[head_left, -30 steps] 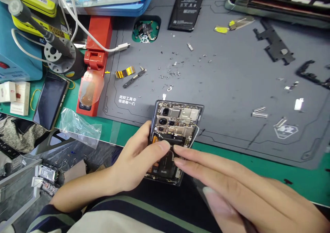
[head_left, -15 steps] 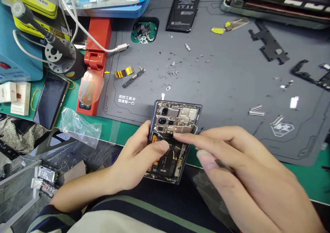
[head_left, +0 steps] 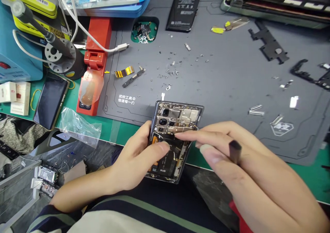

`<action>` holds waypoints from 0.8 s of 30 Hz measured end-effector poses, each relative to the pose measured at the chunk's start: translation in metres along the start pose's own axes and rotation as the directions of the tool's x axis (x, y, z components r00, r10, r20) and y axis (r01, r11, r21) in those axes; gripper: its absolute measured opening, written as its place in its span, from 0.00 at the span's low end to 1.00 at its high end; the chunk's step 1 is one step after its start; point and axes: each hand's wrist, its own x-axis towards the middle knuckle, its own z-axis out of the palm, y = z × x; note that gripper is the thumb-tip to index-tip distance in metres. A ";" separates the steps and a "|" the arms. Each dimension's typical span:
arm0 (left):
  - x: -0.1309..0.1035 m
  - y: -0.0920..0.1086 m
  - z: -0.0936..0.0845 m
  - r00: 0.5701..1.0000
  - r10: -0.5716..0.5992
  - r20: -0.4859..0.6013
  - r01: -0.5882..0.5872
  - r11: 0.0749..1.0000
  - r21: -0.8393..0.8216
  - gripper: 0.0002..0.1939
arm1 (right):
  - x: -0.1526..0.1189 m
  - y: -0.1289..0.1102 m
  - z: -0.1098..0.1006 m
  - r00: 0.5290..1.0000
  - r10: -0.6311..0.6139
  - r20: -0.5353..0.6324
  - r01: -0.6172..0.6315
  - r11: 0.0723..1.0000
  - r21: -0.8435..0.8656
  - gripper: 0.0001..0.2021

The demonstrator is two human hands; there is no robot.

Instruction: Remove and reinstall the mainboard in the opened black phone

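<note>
An opened phone [head_left: 167, 157], its cameras, circuit board and dark battery exposed, is tilted at the mat's front edge. My left hand [head_left: 138, 157] grips it from the left side, with the thumb lying over the battery. My right hand [head_left: 247, 171] reaches in from the right. Its index fingertip rests on the phone just below the camera board. A dark object [head_left: 235, 151], too blurred to name, sticks out between the right thumb and index finger.
On the grey mat [head_left: 227, 88] lie tiny screws, a loose battery [head_left: 184, 9], a flex cable [head_left: 124, 72] and black brackets [head_left: 269, 44]. A red device [head_left: 95, 54] and another phone [head_left: 51, 100] are on the left, a large opened device [head_left: 278, 2] at the top right.
The phone's top has shifted slightly right. My right hand has turned a little, and the dark object between its fingers now stands up more.
</note>
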 end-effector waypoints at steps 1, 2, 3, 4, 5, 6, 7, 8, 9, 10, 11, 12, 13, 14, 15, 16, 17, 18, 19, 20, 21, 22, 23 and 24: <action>0.000 0.000 0.000 1.000 -0.004 -0.005 0.004 1.000 0.001 0.13 | 0.001 0.000 0.000 1.000 0.016 0.018 -0.017 1.000 0.025 0.17; 0.000 0.000 0.001 1.000 -0.010 -0.011 0.010 1.000 0.005 0.13 | 0.002 -0.001 -0.001 0.999 0.031 0.033 -0.032 0.998 0.046 0.17; -0.001 0.000 0.001 1.000 -0.020 -0.015 0.020 1.000 0.008 0.13 | 0.004 -0.001 -0.002 0.999 0.037 0.037 -0.039 0.997 0.059 0.17; -0.001 0.001 0.001 0.999 -0.028 -0.016 0.028 1.000 0.008 0.13 | 0.005 -0.001 -0.002 0.999 0.039 0.031 -0.041 0.997 0.062 0.16; -0.001 0.001 0.001 0.999 -0.032 -0.012 0.032 0.999 0.006 0.14 | 0.006 -0.002 -0.003 0.999 0.031 0.027 -0.033 0.998 0.062 0.16; -0.001 0.001 0.001 0.999 -0.033 -0.007 0.033 0.999 0.005 0.14 | 0.007 -0.002 -0.004 0.999 0.032 0.028 -0.034 0.998 0.061 0.15; -0.001 0.001 0.001 0.999 -0.032 -0.003 0.032 0.999 0.003 0.14 | 0.007 -0.002 -0.004 0.999 0.032 0.026 -0.034 0.998 0.061 0.15; -0.001 0.001 0.001 1.000 -0.029 0.000 0.029 1.000 0.004 0.14 | 0.008 -0.002 -0.005 0.999 0.038 0.028 -0.039 0.997 0.063 0.15; -0.001 0.001 0.001 1.000 -0.027 0.001 0.027 1.000 0.007 0.14 | 0.008 -0.001 -0.005 0.999 0.041 0.024 -0.043 0.997 0.063 0.15; -0.001 0.001 0.001 1.000 -0.027 0.001 0.027 1.000 0.011 0.14 | 0.008 -0.001 -0.005 0.999 0.048 0.024 -0.050 0.997 0.060 0.14; -0.001 0.001 0.000 1.000 -0.030 -0.003 0.030 0.999 0.015 0.14 | 0.009 -0.001 -0.004 0.998 0.057 0.020 -0.058 0.997 0.057 0.14; -0.001 0.001 0.000 0.999 -0.033 -0.010 0.034 0.999 0.017 0.14 | 0.009 -0.002 -0.004 0.998 0.066 0.013 -0.066 0.996 0.054 0.14; -0.001 0.001 0.000 0.999 -0.037 -0.018 0.037 0.999 0.018 0.14 | 0.010 -0.002 -0.004 0.998 0.070 0.004 -0.071 0.996 0.051 0.13; -0.001 0.001 0.000 0.999 -0.040 -0.023 0.040 0.999 0.019 0.14 | 0.011 -0.003 -0.004 0.997 0.080 -0.004 -0.080 0.996 0.045 0.12; -0.001 0.002 -0.001 0.999 -0.040 -0.026 0.041 0.999 0.019 0.14 | 0.013 -0.004 -0.005 0.996 0.090 -0.016 -0.089 0.995 0.034 0.13; -0.001 0.002 -0.001 0.999 -0.039 -0.024 0.039 0.999 0.019 0.14 | 0.014 -0.004 -0.005 0.995 0.099 -0.028 -0.098 0.995 0.020 0.14; -0.001 0.003 -0.001 0.999 -0.037 -0.017 0.037 0.999 0.019 0.15 | 0.015 -0.005 -0.006 0.994 0.101 -0.043 -0.100 0.995 0.004 0.16; -0.001 0.003 -0.001 0.999 -0.033 -0.009 0.033 0.999 0.018 0.15 | 0.016 -0.006 -0.006 0.993 0.102 -0.053 -0.103 0.995 -0.015 0.18; -0.001 0.003 -0.001 1.000 -0.031 -0.001 0.031 0.999 0.017 0.15 | 0.016 -0.007 -0.007 0.993 0.102 -0.061 -0.104 0.994 -0.033 0.19; -0.001 0.003 -0.001 1.000 -0.029 0.002 0.029 1.000 0.010 0.15 | 0.016 -0.008 -0.007 0.993 0.096 -0.065 -0.099 0.994 -0.047 0.19; -0.001 0.003 -0.001 1.000 -0.025 0.002 0.025 1.000 0.001 0.15 | 0.016 -0.008 -0.007 0.994 0.088 -0.065 -0.092 0.994 -0.056 0.19; -0.001 0.002 -0.001 1.000 -0.018 0.002 0.018 1.000 -0.005 0.14 | 0.016 -0.009 -0.007 0.995 0.080 -0.059 -0.083 0.995 -0.063 0.18; -0.001 0.002 -0.002 1.000 -0.009 0.001 0.009 1.000 -0.009 0.14 | 0.015 -0.009 -0.007 0.996 0.069 -0.049 -0.072 0.995 -0.068 0.17; -0.001 0.001 -0.002 1.000 -0.002 0.003 0.002 1.000 -0.011 0.13 | 0.014 -0.008 -0.007 0.998 0.058 -0.040 -0.061 0.996 -0.071 0.17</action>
